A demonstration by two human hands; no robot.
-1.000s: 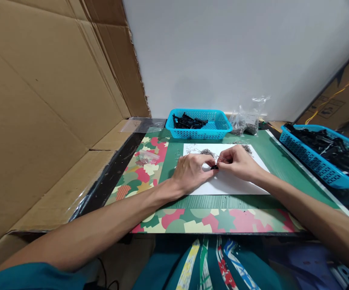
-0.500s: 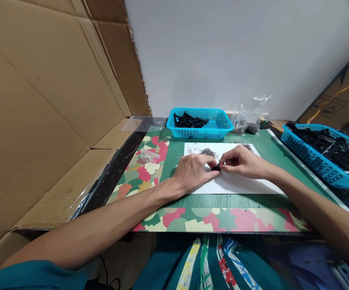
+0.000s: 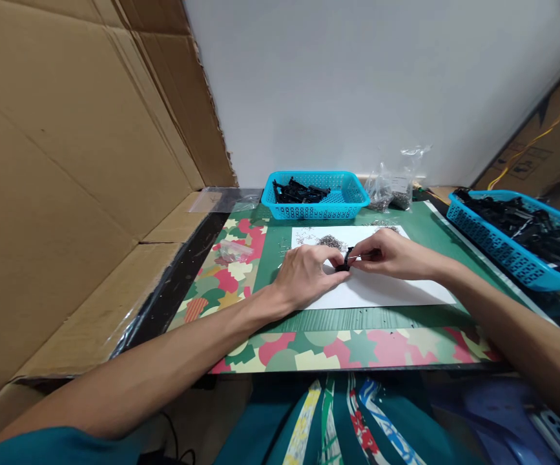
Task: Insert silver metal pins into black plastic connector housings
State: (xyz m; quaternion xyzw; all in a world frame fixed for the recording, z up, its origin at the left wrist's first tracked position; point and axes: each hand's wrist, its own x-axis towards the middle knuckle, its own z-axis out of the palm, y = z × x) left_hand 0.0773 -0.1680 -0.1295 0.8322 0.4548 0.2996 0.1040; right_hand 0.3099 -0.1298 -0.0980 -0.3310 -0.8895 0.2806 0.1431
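Note:
Over a white sheet of paper, my left hand pinches a small black plastic part between thumb and fingers. The part stands partly upright, its upper end showing between my two hands. My right hand comes in from the right, its fingers closed on a thin silvery pin-like piece that points at the black part. Whether the piece touches the part I cannot tell. Behind my left hand lies a pile of tiny metal pieces, and a second pile sits behind my right hand.
A blue basket at the back holds black parts. Another blue basket full of black parts stands on the right. Clear bags of metal pieces lean near the wall. A small clear bag lies left on the patterned green mat.
The black part has been tilted up and shows more between my hands. My right hand has shifted slightly, with the thin piece now pointing at the part. The whole view has shifted a little.

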